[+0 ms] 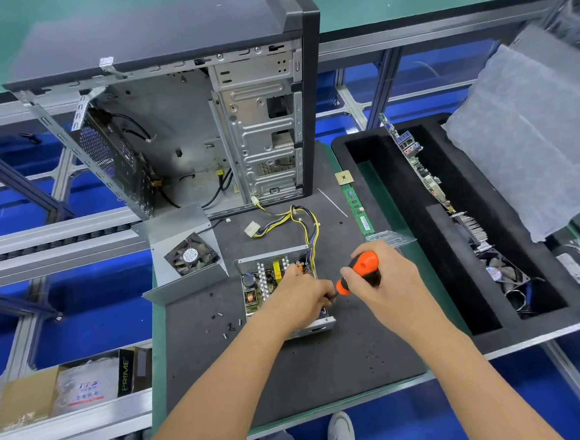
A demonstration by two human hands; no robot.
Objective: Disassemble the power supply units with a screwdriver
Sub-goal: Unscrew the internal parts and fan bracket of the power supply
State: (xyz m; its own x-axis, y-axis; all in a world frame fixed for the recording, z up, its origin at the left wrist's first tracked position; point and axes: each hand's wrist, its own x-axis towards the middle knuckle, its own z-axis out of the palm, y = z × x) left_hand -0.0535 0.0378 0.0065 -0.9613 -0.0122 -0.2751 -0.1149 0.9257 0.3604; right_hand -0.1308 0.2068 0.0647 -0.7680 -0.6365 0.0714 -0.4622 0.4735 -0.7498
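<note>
Opened power supply unit on dark work mat, cover off, screwdriver applied.

Item lies at mat centre; its removed cover with fan sits at ten o'clock from it, loose screws at eight o'clock, wire harness trailing to twelve o'clock toward the computer case. Right hand curls its fingers round the orange screwdriver, tip aimed at the unit's three o'clock edge. Left hand rests on the board, fingers bent down near the shaft; whether they pinch it cannot be told. Handling, as judged: stiff sheet-metal tray, moderately heavy, edges likely sharp; circuit board and capacitors fragile. Hold by the tray walls, not components or wires.
</note>
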